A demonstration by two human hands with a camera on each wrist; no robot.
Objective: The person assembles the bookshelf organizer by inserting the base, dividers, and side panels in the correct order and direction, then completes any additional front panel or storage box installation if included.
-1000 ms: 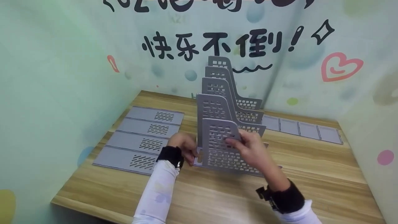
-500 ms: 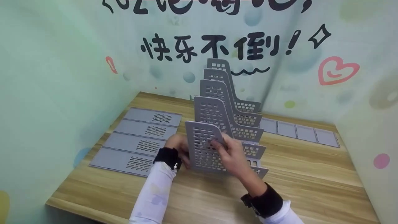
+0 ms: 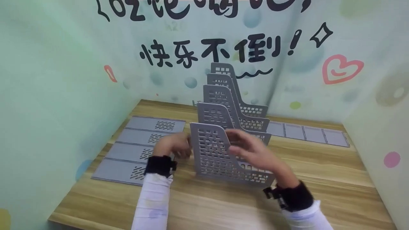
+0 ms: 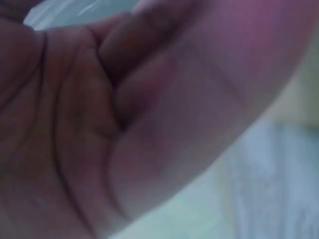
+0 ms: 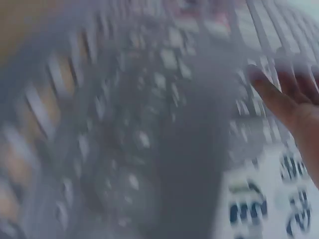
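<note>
Several grey perforated plastic panels point(image 3: 212, 111) stand upright in a row, each high on the left and stepped low on the right, like file rack dividers. The nearest panel point(image 3: 204, 150) stands in front of them. My right hand point(image 3: 254, 151) is at its sloping edge, thumb and fingers spread apart and gripping nothing; whether they touch the panel I cannot tell. Beside the panel's left edge is my left hand point(image 3: 174, 145), fingers loosely bent with nothing visible in them. The left wrist view shows a bare palm point(image 4: 75, 129). The right wrist view is blurred by motion.
Flat grey slotted panels point(image 3: 116, 166) lie joined in a row on the left of the wooden table point(image 3: 204, 207). Another flat grey strip point(image 3: 308, 133) lies at the back right. A printed curtain point(image 3: 179, 86) hangs behind the table.
The right hand has let go of the nearest panel and moved right. That panel came left, then settled lower at the front of the row. The left hand has drawn back to the left.
</note>
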